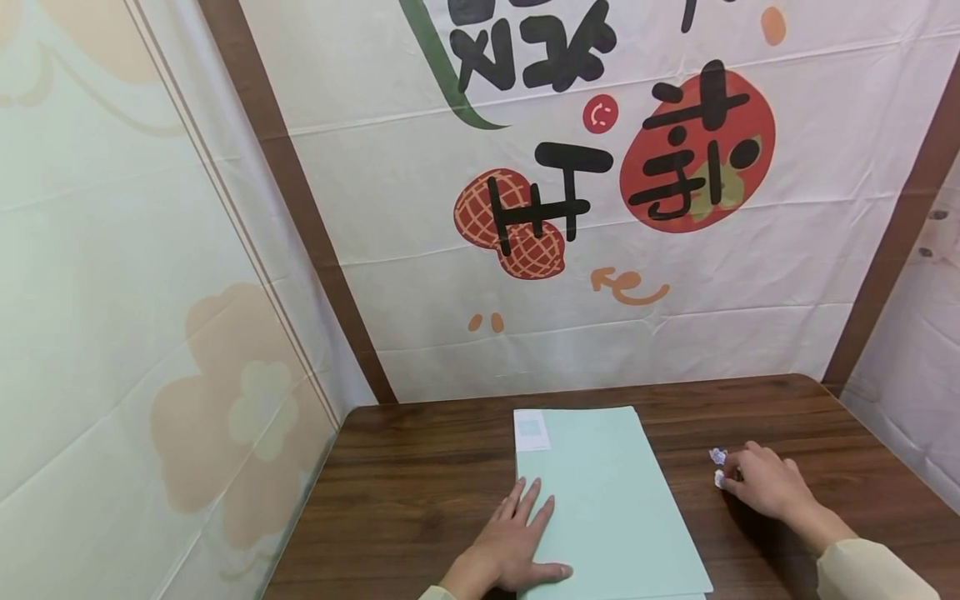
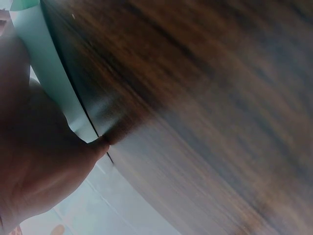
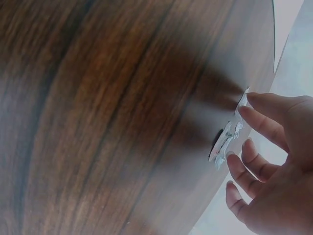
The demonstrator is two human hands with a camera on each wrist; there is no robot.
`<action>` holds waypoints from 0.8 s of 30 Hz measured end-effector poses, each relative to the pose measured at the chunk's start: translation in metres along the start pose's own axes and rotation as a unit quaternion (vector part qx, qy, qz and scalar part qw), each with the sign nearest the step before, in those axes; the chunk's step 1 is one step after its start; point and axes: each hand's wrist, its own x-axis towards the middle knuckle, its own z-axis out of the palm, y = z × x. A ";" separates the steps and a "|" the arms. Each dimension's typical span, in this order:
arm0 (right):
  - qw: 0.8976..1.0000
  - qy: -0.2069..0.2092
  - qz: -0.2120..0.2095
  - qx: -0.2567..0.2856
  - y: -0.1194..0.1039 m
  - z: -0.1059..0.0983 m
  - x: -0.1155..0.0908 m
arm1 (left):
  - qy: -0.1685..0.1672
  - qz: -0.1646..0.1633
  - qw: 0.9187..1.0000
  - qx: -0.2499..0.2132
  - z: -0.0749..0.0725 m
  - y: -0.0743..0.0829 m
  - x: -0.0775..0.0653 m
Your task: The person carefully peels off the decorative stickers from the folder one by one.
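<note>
A pale green folder [image 1: 600, 500] lies flat on the wooden table, a white label [image 1: 532, 430] at its far left corner. My left hand [image 1: 510, 550] rests on its left edge with spread fingers, and the left wrist view shows the same folder [image 2: 54, 63] beneath that hand. To the folder's right are two small white-and-blue pieces with ragged edges, the farther one [image 1: 717, 456] and the nearer one [image 1: 719, 479]. The thumb and forefinger of my right hand [image 1: 768, 481] pinch the nearer piece [image 3: 241, 104]; its other fingers are loosely bent beside the farther piece [image 3: 221, 147].
The dark wooden table [image 1: 405, 483] ends at a back edge close to a printed cloth wall [image 1: 420, 333]. More cloth hangs along the left side [image 1: 97, 333] and the right side [image 1: 907, 350].
</note>
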 end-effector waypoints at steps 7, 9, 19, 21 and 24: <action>1.000 -0.002 0.020 0.001 0.003 0.001 0.000 | 0.005 0.003 1.000 -0.008 0.003 -0.003 0.002; 1.000 -0.001 0.023 0.000 0.003 0.001 0.000 | 0.005 0.004 1.000 -0.007 0.002 -0.002 0.002; 0.999 0.011 0.031 0.008 0.006 0.000 -0.004 | 0.004 -0.001 1.000 0.000 -0.004 0.004 0.001; 0.999 0.018 0.027 0.003 0.006 0.001 -0.004 | 0.007 0.003 1.000 -0.002 -0.003 0.003 0.002; 0.999 0.024 0.024 0.000 0.007 0.002 -0.004 | 0.008 0.003 1.000 -0.007 -0.004 0.003 0.001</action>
